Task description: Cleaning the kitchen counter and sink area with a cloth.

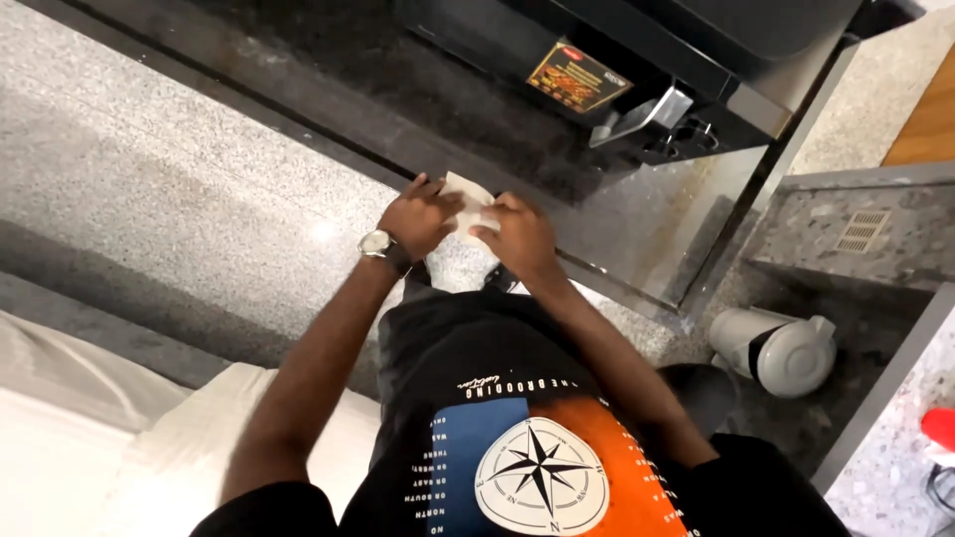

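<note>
While both my arms reach forward, my left hand and right hand meet, fingers pinched on a white folded cloth above the floor.

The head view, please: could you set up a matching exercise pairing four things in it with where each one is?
Things:
1. white cloth
2. watch
3. white bin
4. red thing

Places:
A. at the right edge of the picture
B. on the floor, right of the person
C. between both hands
D. on the left wrist

Pairs: 1-C, 2-D, 3-B, 4-A
</note>
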